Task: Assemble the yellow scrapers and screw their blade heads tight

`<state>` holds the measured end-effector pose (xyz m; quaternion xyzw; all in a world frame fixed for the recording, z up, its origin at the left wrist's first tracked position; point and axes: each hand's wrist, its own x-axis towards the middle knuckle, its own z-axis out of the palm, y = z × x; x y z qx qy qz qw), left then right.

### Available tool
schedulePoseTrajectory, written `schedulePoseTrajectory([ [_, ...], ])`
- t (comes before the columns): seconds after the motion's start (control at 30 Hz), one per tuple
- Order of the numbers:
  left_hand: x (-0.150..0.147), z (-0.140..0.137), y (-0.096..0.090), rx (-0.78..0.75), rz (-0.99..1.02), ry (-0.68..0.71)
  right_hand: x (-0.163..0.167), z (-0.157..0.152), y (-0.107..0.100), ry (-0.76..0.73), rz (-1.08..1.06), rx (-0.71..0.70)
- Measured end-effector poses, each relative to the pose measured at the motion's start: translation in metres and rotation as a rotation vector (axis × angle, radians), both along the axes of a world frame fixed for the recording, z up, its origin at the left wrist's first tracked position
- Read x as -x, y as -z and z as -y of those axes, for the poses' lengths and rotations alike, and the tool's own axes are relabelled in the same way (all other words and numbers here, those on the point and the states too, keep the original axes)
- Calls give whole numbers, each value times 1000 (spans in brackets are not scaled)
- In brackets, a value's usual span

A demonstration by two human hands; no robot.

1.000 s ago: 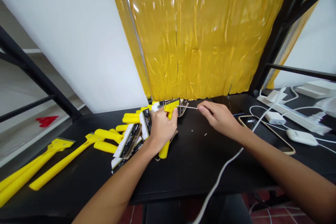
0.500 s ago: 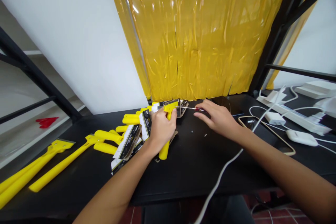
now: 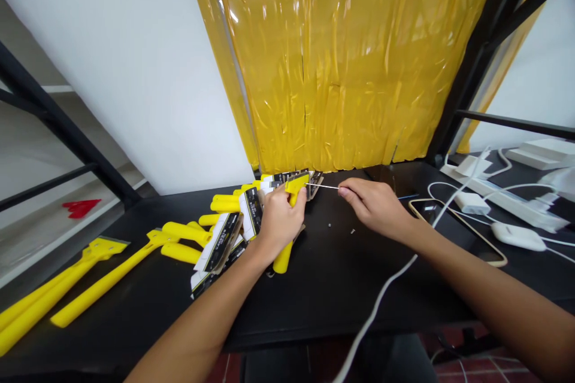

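Note:
My left hand [image 3: 279, 218] is wrapped round a yellow scraper [image 3: 282, 258], its head turned up and to the right. In my right hand [image 3: 375, 203] the fingers close round the handle of a screwdriver [image 3: 322, 185], and the handle itself is hidden. The thin metal shaft reaches left to the scraper's head; whether the tip sits in a screw is too small to tell. Two small metal bits, one of them a screw [image 3: 353, 231], lie on the black table below my right hand. Left of my left hand is a pile of yellow-handled scrapers with black-and-white packaging [image 3: 224, 239].
Long yellow scrapers [image 3: 108, 278] lie on the left of the black table [image 3: 332, 305]. A phone [image 3: 467, 236], a white adapter [image 3: 516, 236] and a power strip [image 3: 516, 197] are at the right. A white cable [image 3: 381, 299] crosses the front edge. Yellow plastic strips [image 3: 350, 72] hang behind.
My right hand's fingers have closed further over the screwdriver handle, which showed between them before. The scraper's head has tilted slightly in my left hand.

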<state>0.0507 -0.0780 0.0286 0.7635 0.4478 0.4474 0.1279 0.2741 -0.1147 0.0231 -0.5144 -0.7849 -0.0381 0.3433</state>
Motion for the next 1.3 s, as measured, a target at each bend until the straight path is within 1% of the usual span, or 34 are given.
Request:
schedulePoseTrajectory([
  [0.07,1,-1,1,23,18,0,5,1,-1,-32,-145,108],
  [0.13,1,-2,2,42,34,10,8,1,-1,-84,-331,252],
  [0.23,2,-4,4,62,47,30,9,-1,-3,-150,-627,552],
  [0.3,1,-6,5,144,88,46,5,-3,-4,-175,-718,704],
  [0.33,1,-7,5,212,128,71,2,-4,-5,-195,-713,734],
  [0.37,1,-8,5,287,179,106,0,-6,-5,-220,-692,736],
  [0.43,0,-10,4,414,293,178,-5,-8,-4,-281,-663,678],
  [0.53,-1,-12,0,494,481,236,-9,-12,0,-353,-693,492],
  [0.57,-1,-13,-2,514,542,251,-10,-14,2,-357,-657,422],
  [0.6,-1,-14,-3,539,598,267,-12,-15,3,-354,-580,372],
  [0.67,-1,-16,-5,600,679,284,-17,-17,4,-349,-340,345],
  [0.73,0,-17,-6,669,714,278,-24,-19,3,-394,-100,386],
  [0.77,1,-18,-7,702,721,273,-28,-20,3,-428,-23,418],
  [0.83,2,-19,-8,752,735,273,-35,-21,2,-485,46,482],
  [0.93,2,-18,-9,774,774,285,-40,-23,4,-508,68,548],
  [1.13,2,-16,-11,782,800,291,-41,-30,18,-462,98,616],
  [1.2,2,-17,-11,772,798,305,-40,-30,17,-462,113,622],
  [1.3,3,-18,-11,785,821,382,-37,-23,7,-483,73,636],
])
